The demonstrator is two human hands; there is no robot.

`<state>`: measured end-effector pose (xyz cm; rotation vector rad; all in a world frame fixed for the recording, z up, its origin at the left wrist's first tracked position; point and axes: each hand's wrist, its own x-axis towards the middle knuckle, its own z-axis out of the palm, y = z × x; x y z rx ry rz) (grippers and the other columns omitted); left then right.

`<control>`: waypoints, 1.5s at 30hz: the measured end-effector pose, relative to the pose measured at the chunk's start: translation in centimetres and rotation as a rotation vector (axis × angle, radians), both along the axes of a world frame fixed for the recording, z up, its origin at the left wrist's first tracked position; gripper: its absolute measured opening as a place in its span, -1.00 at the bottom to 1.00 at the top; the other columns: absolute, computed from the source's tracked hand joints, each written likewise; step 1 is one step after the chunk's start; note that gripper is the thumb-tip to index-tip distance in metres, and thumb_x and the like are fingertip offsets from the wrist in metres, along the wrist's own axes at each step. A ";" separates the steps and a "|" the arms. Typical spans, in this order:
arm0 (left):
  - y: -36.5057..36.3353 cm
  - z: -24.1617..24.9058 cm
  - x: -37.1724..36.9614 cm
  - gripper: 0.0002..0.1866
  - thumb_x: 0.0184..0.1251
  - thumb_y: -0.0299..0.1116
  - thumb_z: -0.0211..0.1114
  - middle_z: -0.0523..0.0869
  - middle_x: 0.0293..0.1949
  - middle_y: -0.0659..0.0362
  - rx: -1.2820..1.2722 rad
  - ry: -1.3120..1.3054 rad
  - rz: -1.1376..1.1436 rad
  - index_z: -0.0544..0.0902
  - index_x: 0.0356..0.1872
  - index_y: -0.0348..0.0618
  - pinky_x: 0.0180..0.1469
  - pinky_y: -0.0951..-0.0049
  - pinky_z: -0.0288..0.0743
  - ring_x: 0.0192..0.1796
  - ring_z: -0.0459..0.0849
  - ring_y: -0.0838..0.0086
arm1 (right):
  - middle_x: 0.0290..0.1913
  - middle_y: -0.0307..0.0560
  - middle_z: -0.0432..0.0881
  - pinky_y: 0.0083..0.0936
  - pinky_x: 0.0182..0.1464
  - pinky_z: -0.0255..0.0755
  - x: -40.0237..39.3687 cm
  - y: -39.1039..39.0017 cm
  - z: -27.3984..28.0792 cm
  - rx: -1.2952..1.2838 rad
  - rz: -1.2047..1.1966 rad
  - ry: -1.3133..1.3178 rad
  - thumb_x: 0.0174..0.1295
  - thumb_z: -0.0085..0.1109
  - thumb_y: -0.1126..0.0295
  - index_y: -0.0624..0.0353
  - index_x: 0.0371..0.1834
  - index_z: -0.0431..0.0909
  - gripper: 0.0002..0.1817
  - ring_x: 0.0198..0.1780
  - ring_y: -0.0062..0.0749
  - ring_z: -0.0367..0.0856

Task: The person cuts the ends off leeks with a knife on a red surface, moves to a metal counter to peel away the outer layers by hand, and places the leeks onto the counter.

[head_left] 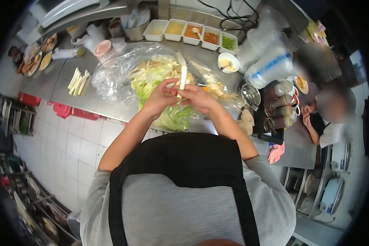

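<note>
In front of my chest, over the counter, a pale white green onion stalk (183,78) points away from me. My right hand (199,99) pinches it near its lower end between thumb and fingers. My left hand (163,99) has its fingers curled in at the same lower end, closed on the stalk. Beneath and beyond both hands lies a heap of leafy green and pale trimmings (151,74) on clear plastic film (110,82). More stalks with roots (213,82) lie just right of my right hand. Several trimmed white stalks (78,82) rest on the counter at left.
White containers of chopped ingredients (176,29) line the back of the steel counter (37,84). A white bowl (228,63), a metal bowl (250,96) and a black tray of jars (281,110) stand at right. Another person's hands (307,117) are beyond the jars.
</note>
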<state>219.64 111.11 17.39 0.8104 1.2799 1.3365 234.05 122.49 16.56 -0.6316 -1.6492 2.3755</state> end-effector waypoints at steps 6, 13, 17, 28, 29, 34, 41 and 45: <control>0.3 -0.7 0.1 -0.39 0.08 -0.64 0.24 0.61 -0.33 0.23 0.010 0.071 -0.050 0.36 0.25 -0.24 -0.22 0.61 0.44 -0.25 0.59 0.61 | -0.42 -0.32 0.61 -0.66 -0.33 0.30 0.2 0.8 -0.1 0.435 -0.104 -0.223 0.17 0.23 0.19 0.18 -0.41 0.64 -0.74 -0.38 -0.68 0.46; 0.1 -0.3 -0.5 -0.51 0.18 -0.54 0.20 0.56 -0.41 0.29 -0.063 0.377 -0.093 0.44 0.19 -0.27 -0.31 0.65 0.37 -0.39 0.51 0.67 | -0.48 -0.26 0.57 -0.60 -0.40 0.31 -0.7 0.6 -1.8 0.740 -0.211 -0.076 0.18 0.14 0.27 0.19 -0.50 0.58 -0.77 -0.44 -0.59 0.48; -0.6 -1.9 -1.4 -0.60 0.24 -0.48 0.17 0.58 -0.39 0.29 -0.080 0.253 -0.037 0.49 0.13 -0.28 -0.31 0.65 0.38 -0.40 0.48 0.67 | -0.51 -0.29 0.52 -0.61 -0.41 0.32 -0.9 2.9 -0.3 0.240 -0.385 -0.083 0.21 0.04 0.32 0.13 -0.50 0.52 -0.81 -0.46 -0.58 0.48; -4.3 -2.1 -4.9 -0.77 0.35 -0.42 0.09 0.56 -0.46 0.32 -0.151 0.044 -0.015 0.56 -0.05 -0.24 -0.42 0.67 0.31 -0.47 0.46 0.69 | -0.22 -0.12 0.65 -0.30 -0.15 0.45 -1.9 5.7 4.3 1.400 0.096 -0.489 0.04 0.27 0.29 0.05 -0.30 0.63 -0.83 -0.21 -0.14 0.60; -4.2 -1.9 -4.8 -0.78 0.36 -0.41 0.09 0.56 -0.47 0.32 -0.164 0.122 0.004 0.56 -0.05 -0.24 -0.44 0.67 0.30 -0.48 0.46 0.69 | -0.20 -0.12 0.65 -0.30 -0.11 0.44 -2.1 5.1 4.2 1.581 -0.008 -0.394 0.02 0.29 0.30 0.05 -0.26 0.63 -0.79 -0.17 -0.14 0.59; -3.7 -0.2 -4.8 -0.78 0.38 -0.37 0.08 0.56 -0.50 0.29 -0.231 0.162 0.015 0.57 -0.07 -0.25 -0.49 0.66 0.28 -0.53 0.45 0.67 | -0.10 -0.05 0.60 -0.35 0.01 0.43 -3.6 2.5 6.0 1.680 0.084 0.185 -0.08 0.38 0.38 0.08 -0.04 0.61 -0.57 -0.04 -0.15 0.55; -3.4 0.7 -5.1 -0.80 0.36 -0.38 0.12 0.64 -0.38 0.15 -0.107 -0.157 -0.051 0.45 -0.07 -0.20 -0.39 0.63 0.40 -0.45 0.56 0.59 | -0.31 -0.10 0.63 -0.46 -0.12 0.44 -4.3 1.3 4.1 1.078 0.276 0.072 0.04 0.33 0.42 0.18 -0.22 0.61 -0.77 -0.25 -0.27 0.59; -3.5 0.3 -5.3 -0.77 0.35 -0.43 0.13 0.67 -0.29 0.09 -0.055 -0.164 -0.058 0.39 -0.03 -0.20 -0.31 0.60 0.44 -0.38 0.59 0.56 | -0.34 -0.05 0.62 -0.45 -0.20 0.44 -4.0 0.7 3.3 0.945 0.149 0.076 0.13 0.25 0.42 0.21 -0.30 0.57 -0.87 -0.30 -0.24 0.59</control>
